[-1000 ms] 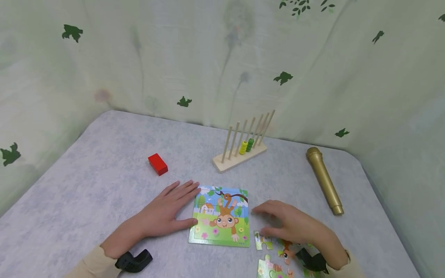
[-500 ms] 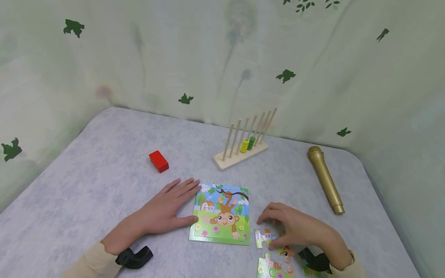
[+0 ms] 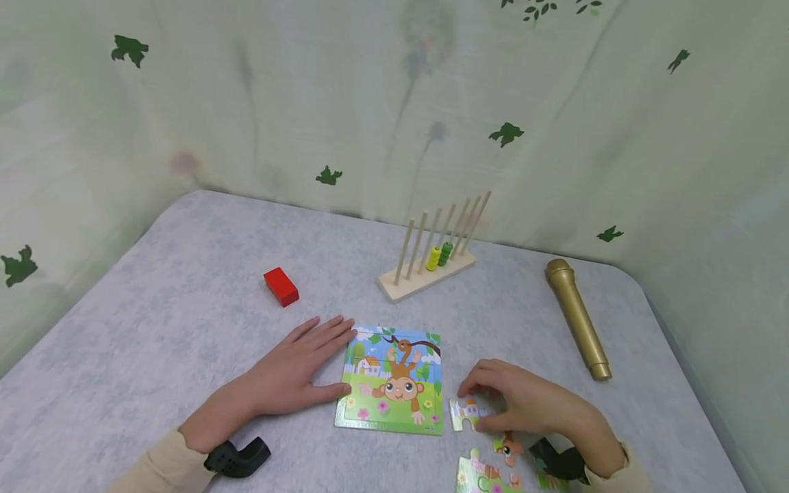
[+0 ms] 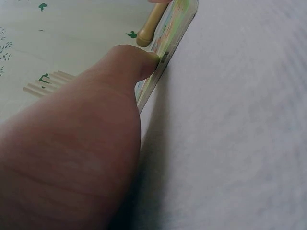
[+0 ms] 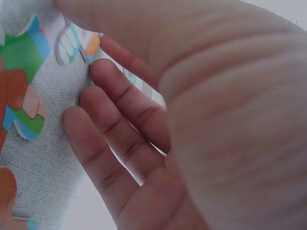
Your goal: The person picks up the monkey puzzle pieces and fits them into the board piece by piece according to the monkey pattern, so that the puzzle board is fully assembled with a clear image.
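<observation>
A square monkey picture puzzle (image 3: pixel 394 387) lies flat in the head view. My left hand (image 3: pixel 298 376) rests beside it with straight, spread fingers, its fingertips and thumb at the left edge. The left wrist view shows the thumb (image 4: pixel 144 62) against the puzzle's side (image 4: pixel 165 60). Right of the board, my right hand (image 3: pixel 518 397) pinches a small jigsaw piece (image 3: pixel 457 415) with a house on it between thumb and fingers, low over the table. In the right wrist view the curved fingers (image 5: pixel 96 139) stand at the cloth, partly behind the thumb.
Several loose jigsaw pieces (image 3: pixel 477 476) lie below the right hand, some hidden under the wrist. Farther back are a red block (image 3: pixel 281 287), a wooden peg stand (image 3: pixel 401 291) with yellow and green beads, and a gold microphone (image 3: pixel 578 318) at the right.
My right hand has drawn back slightly from the board and closed its thumb and fingers on the house piece, which has shifted a little away from me. The left hand stays put.
</observation>
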Available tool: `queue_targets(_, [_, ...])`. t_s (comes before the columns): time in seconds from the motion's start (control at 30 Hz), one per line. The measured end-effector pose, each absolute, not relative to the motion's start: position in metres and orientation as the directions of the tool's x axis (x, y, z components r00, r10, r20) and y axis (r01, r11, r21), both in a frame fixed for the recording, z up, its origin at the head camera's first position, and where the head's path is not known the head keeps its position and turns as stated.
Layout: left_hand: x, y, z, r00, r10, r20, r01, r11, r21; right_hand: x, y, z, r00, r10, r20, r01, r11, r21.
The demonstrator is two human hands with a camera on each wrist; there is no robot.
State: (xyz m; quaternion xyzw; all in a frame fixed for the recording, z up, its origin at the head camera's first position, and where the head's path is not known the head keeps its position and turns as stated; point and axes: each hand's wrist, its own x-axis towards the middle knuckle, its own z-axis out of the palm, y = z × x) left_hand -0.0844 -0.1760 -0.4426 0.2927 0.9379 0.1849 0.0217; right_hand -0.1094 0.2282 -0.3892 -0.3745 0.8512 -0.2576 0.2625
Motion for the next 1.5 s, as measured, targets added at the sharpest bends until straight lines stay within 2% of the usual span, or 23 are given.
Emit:
queue_targets(0.23, [-0.0835, -0.1759, -0.4422, -0.829, 0.554, 0.075, 0.537, 0.752, 0.381, -0.1108, 0.2269, -0.3911, -0.595, -0.767, -0.239, -0.511, 0.590, -0.625])
queue_targets(0.83, [-0.0827, -0.1756, -0.4426, -0.834, 0.545, 0.085, 0.534, 0.759, 0.373, -0.1109, 0.2294, -0.3916, -0.582, -0.779, -0.233, -0.516, 0.575, -0.635])
queue_targets(1.13, [-0.0839, -0.1761, -0.4429, -0.837, 0.542, 0.079, 0.528, 0.761, 0.376, -0.1113, 0.2273, -0.3947, -0.604, -0.766, -0.218, -0.549, 0.599, -0.583])
queue_targets(1.5, [-0.0828, -0.1762, -0.4435, -0.833, 0.543, 0.104, 0.539, 0.754, 0.374, -0.1120, 0.2268, -0.3968, -0.605, -0.778, -0.173, -0.582, 0.579, -0.570])
